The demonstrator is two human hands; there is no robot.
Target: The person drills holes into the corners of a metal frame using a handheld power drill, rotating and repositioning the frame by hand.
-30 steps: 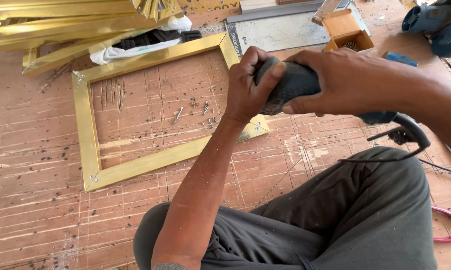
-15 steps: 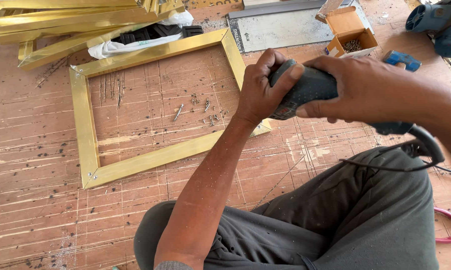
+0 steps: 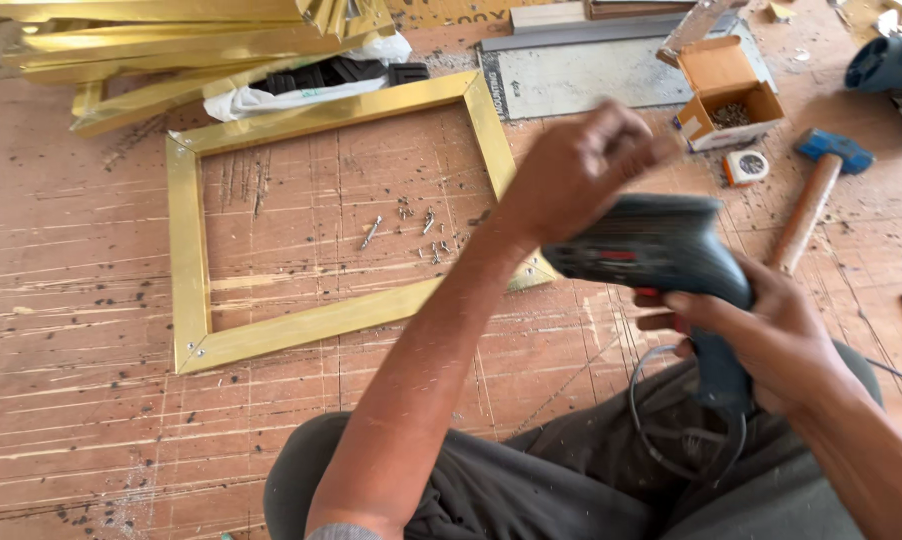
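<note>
— What have you got in your hands?

— My right hand [image 3: 771, 340] has its fingers wrapped tight round the handle of a dark blue-grey power drill [image 3: 661, 250]. The drill sits above my lap, its body pointing left toward the frame, with its cord [image 3: 671, 440] looping down over my grey trousers [image 3: 571, 480].

— And the other hand?

— My left hand [image 3: 581, 165] is raised just above the drill's front end. It's blurred, the fingers curled loosely in; I can't tell whether they hold anything or touch the drill.

— Where's the frame?

— The gold rectangular frame [image 3: 186, 260] lies flat on the scratched wooden floor [image 3: 71, 400] in front of me. Its near right corner is just beside the drill's nose, partly hidden behind my left forearm. A few loose screws [image 3: 426, 225] lie scattered inside it.

— What else is around?

— A stack of gold mouldings [image 3: 171, 40] lies beyond the frame, at the far left. To the right there's an open cardboard box [image 3: 726, 95] with small hardware in it, a little tape measure [image 3: 746, 167] just beside it, and a hammer [image 3: 811, 195] with a wooden handle lying near that.
</note>
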